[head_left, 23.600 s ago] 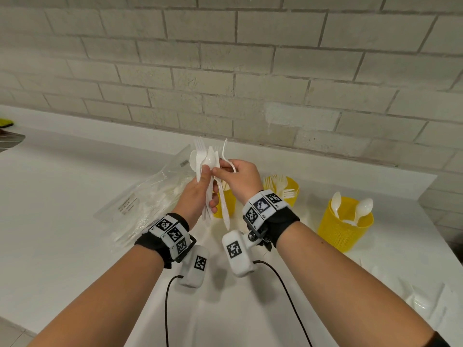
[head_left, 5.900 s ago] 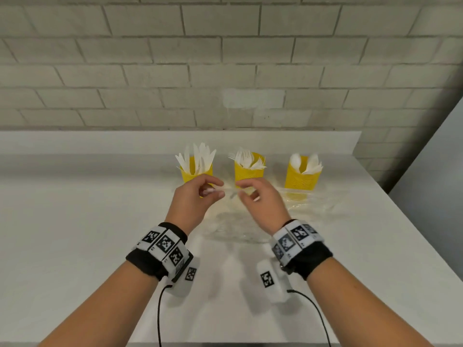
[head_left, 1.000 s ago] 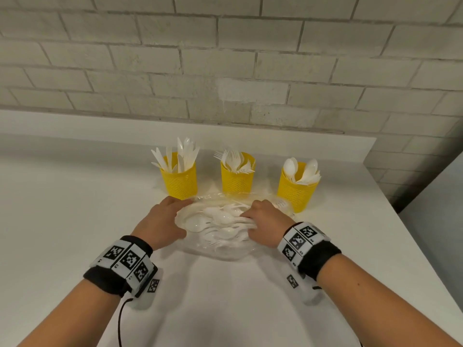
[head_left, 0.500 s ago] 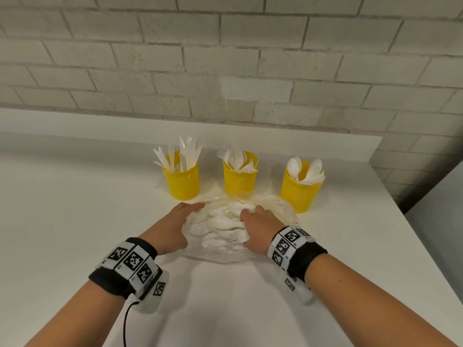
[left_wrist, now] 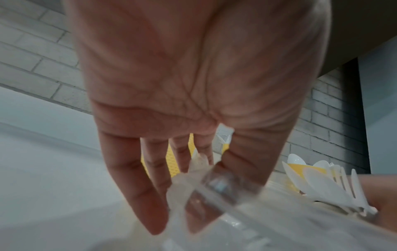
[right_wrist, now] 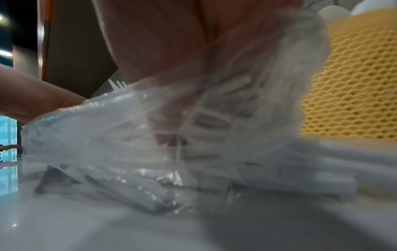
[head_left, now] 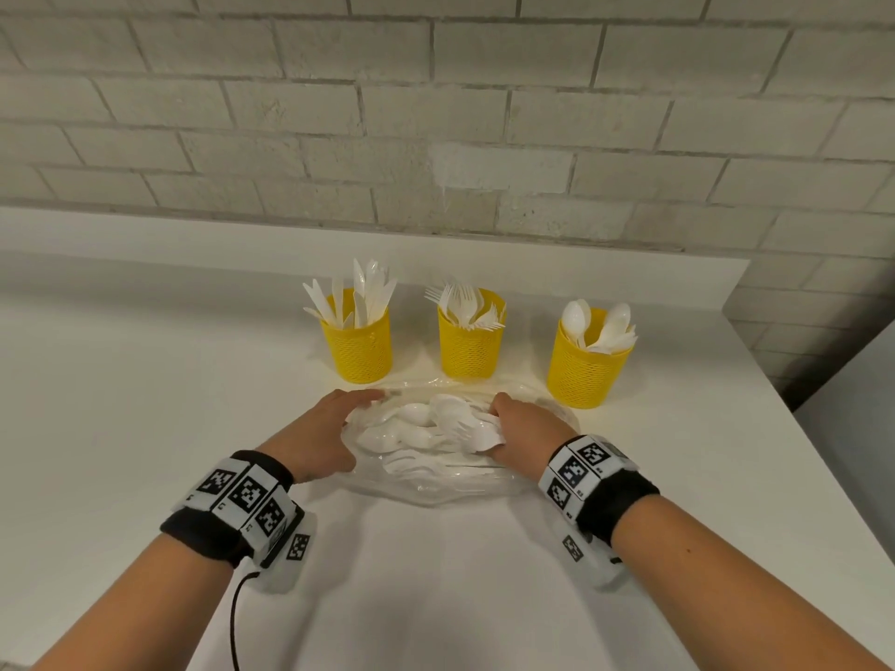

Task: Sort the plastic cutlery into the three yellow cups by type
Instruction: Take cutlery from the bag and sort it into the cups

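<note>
Three yellow mesh cups stand in a row near the wall: the left cup (head_left: 361,351) holds knives, the middle cup (head_left: 470,348) holds forks and the right cup (head_left: 583,375) holds spoons. In front of them lies a clear plastic bag (head_left: 436,486) of mixed white cutlery (head_left: 411,435). My left hand (head_left: 358,404) pinches the bag's left rim; in the left wrist view the film (left_wrist: 223,188) rises between thumb and fingers. My right hand (head_left: 499,426) is inside the bag, curled round a bundle of forks and spoons (head_left: 465,428). The right wrist view shows handles (right_wrist: 214,118) through the film.
The white counter (head_left: 145,428) ends at a raised ledge below the brick wall (head_left: 436,113). Its right edge (head_left: 799,428) drops off just past the spoon cup. A cable (head_left: 235,622) hangs from my left wrist.
Over the last second my right hand slid left into the bag and closed round a bundle of cutlery. My left hand shifted to the bag's far-left rim.
</note>
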A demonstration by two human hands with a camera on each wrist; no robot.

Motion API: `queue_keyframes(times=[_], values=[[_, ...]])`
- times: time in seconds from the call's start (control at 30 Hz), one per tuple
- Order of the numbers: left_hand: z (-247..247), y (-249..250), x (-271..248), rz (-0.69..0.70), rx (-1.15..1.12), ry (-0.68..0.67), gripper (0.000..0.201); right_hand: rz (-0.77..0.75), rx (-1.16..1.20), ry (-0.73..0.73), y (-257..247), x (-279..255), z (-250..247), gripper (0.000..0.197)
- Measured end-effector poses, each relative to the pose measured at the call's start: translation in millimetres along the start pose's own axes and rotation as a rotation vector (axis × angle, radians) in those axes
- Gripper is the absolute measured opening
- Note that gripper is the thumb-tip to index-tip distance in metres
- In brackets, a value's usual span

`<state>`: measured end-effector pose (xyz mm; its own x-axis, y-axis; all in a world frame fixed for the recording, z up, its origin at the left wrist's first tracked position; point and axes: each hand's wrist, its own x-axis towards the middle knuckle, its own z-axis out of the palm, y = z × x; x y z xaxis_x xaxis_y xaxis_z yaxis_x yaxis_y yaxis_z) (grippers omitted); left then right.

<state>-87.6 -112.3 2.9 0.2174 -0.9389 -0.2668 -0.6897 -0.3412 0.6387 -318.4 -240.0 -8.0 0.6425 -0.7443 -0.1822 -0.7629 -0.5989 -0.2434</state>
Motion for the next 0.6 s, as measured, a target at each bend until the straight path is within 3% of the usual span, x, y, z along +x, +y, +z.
queue_keyframes(times=[0.17, 0.33, 0.5, 0.6], values=[[4.1, 0.4, 2.3, 0.012, 0.139, 0.175, 0.065, -0.058, -0.067, -0.002, 1.2, -1.5, -4.7, 0.056], [11.1, 26.3, -2.8, 0.075, 0.316, 0.44, 0.037, -0.09, 0.063, 0.059, -3.6, -7.5, -18.1, 0.041], [19.2, 41.5, -2.1, 0.077, 0.331, 0.357, 0.029, -0.124, 0.075, 0.047, -3.3, -6.9, -23.1, 0.04], [25.3, 44.4, -1.8, 0.088, 0.312, 0.284, 0.03, -0.134, 0.191, 0.017, -3.9, -10.8, -21.5, 0.029]])
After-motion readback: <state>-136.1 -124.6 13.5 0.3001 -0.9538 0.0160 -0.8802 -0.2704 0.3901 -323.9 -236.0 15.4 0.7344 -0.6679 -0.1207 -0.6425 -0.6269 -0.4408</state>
